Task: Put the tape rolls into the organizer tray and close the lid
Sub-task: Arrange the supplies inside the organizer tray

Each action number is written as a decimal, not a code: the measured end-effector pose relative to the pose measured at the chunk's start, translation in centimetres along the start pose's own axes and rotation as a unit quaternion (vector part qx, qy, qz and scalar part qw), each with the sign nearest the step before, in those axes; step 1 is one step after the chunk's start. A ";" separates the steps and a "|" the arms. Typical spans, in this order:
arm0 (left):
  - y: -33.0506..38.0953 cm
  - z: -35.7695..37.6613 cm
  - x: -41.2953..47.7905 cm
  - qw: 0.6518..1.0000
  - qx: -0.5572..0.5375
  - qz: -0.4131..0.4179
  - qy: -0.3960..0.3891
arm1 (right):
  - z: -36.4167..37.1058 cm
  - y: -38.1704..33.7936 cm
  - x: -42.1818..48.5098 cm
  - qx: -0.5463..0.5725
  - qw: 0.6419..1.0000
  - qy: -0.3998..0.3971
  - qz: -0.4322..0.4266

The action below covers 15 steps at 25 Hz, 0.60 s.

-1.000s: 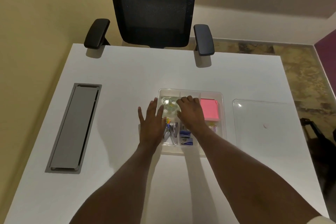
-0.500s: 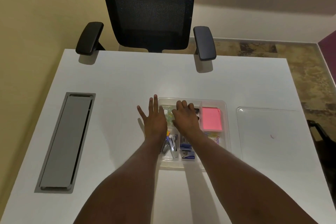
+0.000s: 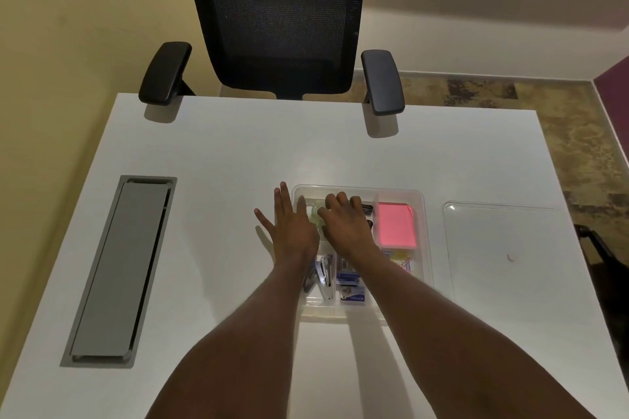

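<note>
A clear organizer tray (image 3: 423, 214) sits mid-table, holding a pink sticky-note pad (image 3: 396, 224), a stapler (image 3: 323, 274), staple boxes and paper clips. Clear tape rolls (image 3: 315, 214) lie in its far-left compartment, mostly hidden by my hands. My left hand (image 3: 291, 226) rests flat with spread fingers over the tray's left edge. My right hand (image 3: 345, 224) is inside the tray with fingers curled down beside the tape rolls; whether it grips one is hidden. The clear lid (image 3: 503, 248) lies flat on the table to the tray's right.
A grey cable-port cover (image 3: 124, 269) is set into the white table (image 3: 221, 163) at the left. A black mesh office chair (image 3: 279, 17) stands at the far edge, armrests overhanging the tabletop. Patterned floor lies to the right.
The view has shifted slightly. My left hand moved forward along the tray's left edge, and my right hand stayed curled over the far-left compartments.
</note>
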<state>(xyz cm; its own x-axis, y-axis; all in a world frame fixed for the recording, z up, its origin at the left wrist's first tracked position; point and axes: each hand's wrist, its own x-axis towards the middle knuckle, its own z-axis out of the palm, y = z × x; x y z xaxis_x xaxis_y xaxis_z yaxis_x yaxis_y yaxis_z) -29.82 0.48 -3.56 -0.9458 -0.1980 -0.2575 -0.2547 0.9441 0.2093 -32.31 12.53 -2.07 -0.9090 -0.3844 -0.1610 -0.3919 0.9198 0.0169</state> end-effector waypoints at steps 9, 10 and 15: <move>0.8 -0.3 -0.1 0.997 -0.059 -0.032 -0.028 | -0.2 0.1 0.1 0.012 1.000 -0.018 0.003; 0.7 -0.3 -0.1 0.997 -0.055 -0.044 -0.024 | -0.3 0.2 0.1 0.017 1.000 -0.010 -0.005; 0.9 -0.2 -0.2 0.998 -0.031 -0.034 -0.032 | -0.4 0.6 -0.4 0.024 0.999 0.003 -0.023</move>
<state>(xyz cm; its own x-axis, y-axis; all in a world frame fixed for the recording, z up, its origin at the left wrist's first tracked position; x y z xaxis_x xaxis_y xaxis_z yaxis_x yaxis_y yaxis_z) -29.93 1.28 -3.10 -0.9115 -0.2412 -0.3332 -0.3312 0.9107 0.2468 -32.23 13.18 -1.57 -0.8910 -0.4265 -0.1555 -0.4259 0.9039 -0.0387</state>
